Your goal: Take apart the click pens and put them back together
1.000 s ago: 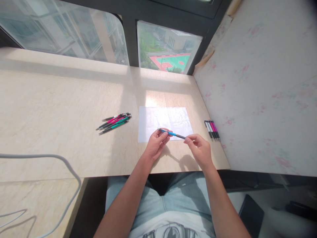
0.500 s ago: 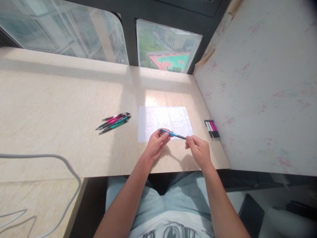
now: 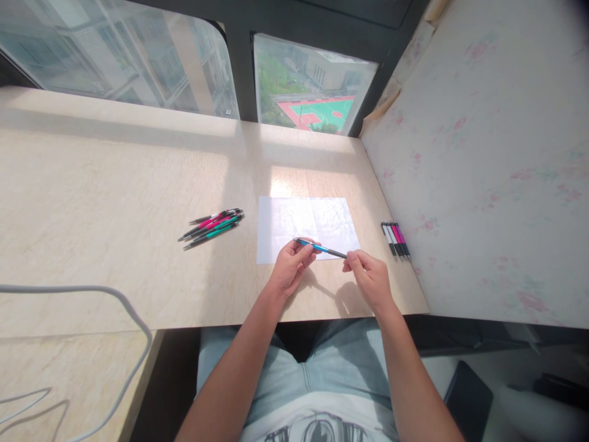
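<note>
Between my two hands is a blue pen [image 3: 326,249] with a dark grip section, held slantwise above the near edge of a white sheet of paper [image 3: 304,215]. My left hand [image 3: 293,264] is closed on its clip end, thumb on top and fingers beneath. The fingertips of my right hand [image 3: 365,274] pinch the dark tip end, so the point itself is hidden. Left of the paper lies a loose pile of pens [image 3: 211,227], pink, green and dark. On the right, white and purple pens [image 3: 394,239] lie side by side close to the wall.
The pale table [image 3: 115,202] runs back to windows [image 3: 317,86]. A wall with flowered paper [image 3: 483,172] bounds it on the right. A thick grey cable [image 3: 105,290] loops over the left front corner, above a lower surface [image 3: 41,374].
Almost nothing differs. My right hand has shifted very slightly at the tip end, with both hands still on the pen.
</note>
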The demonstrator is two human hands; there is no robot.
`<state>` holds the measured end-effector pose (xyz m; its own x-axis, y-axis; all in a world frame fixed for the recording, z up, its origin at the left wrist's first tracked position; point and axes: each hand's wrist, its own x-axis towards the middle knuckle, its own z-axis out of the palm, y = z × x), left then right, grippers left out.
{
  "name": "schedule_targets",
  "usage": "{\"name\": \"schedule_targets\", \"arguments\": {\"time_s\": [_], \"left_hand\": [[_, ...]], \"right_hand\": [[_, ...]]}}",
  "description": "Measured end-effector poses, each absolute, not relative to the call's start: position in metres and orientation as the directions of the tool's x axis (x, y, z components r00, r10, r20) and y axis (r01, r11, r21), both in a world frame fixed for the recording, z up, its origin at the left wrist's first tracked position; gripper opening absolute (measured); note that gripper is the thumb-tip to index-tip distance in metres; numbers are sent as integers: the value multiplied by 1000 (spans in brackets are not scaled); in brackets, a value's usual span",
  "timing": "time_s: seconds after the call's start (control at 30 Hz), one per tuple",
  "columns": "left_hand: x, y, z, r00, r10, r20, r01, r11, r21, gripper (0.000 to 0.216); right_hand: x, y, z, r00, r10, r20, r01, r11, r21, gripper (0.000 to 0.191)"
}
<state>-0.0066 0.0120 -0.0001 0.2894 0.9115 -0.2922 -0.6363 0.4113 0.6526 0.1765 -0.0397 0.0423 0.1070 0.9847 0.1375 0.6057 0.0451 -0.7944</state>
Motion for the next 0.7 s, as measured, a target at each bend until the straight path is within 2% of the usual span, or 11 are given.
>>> {"name": "schedule_targets", "arguments": {"time_s": [0.1,0.27,0.43,0.6,0.7], "left_hand": [[-6,12,0,287,915,-284,-627,403,666,22],[-5,12,0,301,917,-261,-607,396,689,21],[-5,12,0,291,920,-263,-598,390,700,20],[-4,11,0,304,918,-255,-584,391,711,22],[-4,12,-1,297,918,-264,-583,393,711,23]], "right_hand": [[176,-40,40,116,979,165,603,62,-795,27],[176,-41,39,118,981,156,655,41,-755,45],[176,-40,38,120,980,161,611,54,-790,27],[176,-40,35,129,979,157,665,32,-746,42],[176,-39,33,130,977,168,628,50,-777,31]]}}
